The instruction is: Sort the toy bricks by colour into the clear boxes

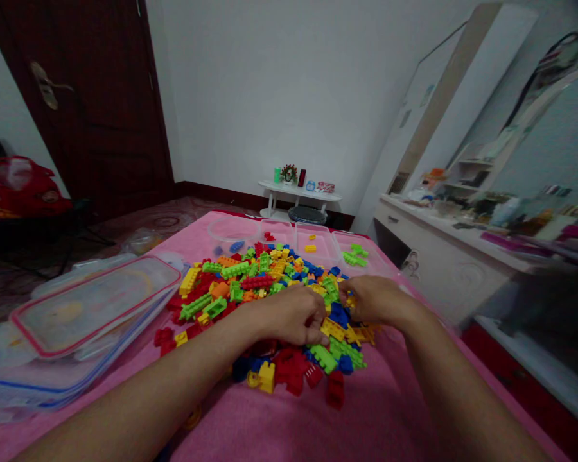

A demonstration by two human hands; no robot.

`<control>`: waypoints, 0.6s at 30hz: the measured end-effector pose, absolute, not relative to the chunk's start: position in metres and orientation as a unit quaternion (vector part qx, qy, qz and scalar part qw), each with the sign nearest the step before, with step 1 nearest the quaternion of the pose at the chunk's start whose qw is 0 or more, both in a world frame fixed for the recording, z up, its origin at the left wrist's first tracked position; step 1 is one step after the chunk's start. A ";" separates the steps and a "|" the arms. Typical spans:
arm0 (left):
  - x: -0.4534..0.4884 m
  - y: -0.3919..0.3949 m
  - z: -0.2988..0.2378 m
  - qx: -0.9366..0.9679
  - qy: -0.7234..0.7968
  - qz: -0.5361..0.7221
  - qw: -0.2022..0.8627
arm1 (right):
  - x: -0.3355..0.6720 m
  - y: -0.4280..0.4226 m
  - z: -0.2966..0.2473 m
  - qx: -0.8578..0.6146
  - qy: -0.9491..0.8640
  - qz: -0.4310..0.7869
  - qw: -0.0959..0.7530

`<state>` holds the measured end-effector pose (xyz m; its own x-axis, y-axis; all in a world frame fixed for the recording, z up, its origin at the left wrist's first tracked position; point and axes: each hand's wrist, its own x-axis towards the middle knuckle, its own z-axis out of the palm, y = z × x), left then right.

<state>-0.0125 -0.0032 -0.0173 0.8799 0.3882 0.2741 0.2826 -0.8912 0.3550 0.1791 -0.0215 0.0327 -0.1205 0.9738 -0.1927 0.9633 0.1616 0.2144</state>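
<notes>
A large heap of toy building bricks [243, 269] in red, yellow, green, blue and orange lies on the pink cloth [380, 410]. My left hand [296, 314] is low over the front of the heap, fingers curled down beside a light green brick [323, 358]; anything in its grasp is hidden. At the heap's right side, my right hand [370, 298] has bent fingers among the bricks. A small yellow brick [350, 299] shows at its fingertips, near a dark blue brick [339, 314]; whether it is gripped is unclear.
Behind the heap stand clear containers: a round one [210, 232] near blue bricks, and others with red, yellow [310, 248] and green bricks [355, 255]. Stacked clear lids [96, 308] lie left. A white dresser [428, 240] flanks the right side.
</notes>
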 end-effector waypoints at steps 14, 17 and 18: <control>0.012 -0.005 -0.040 0.948 0.260 0.166 0.074 | 0.180 -0.051 0.018 0.602 0.776 0.078 0.172; 0.008 -0.002 -0.042 0.937 0.254 0.212 0.112 | 0.179 -0.035 0.046 0.605 0.788 0.056 0.100; 0.007 -0.001 -0.041 0.926 0.265 0.234 0.133 | 0.178 -0.029 0.055 0.605 0.793 0.036 0.061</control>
<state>0.0071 -0.0012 -0.0408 0.7502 0.5529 0.3627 0.4289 -0.8243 0.3696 0.1776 -0.0292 0.0545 -0.2617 0.9637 -0.0528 0.9549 0.2664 0.1308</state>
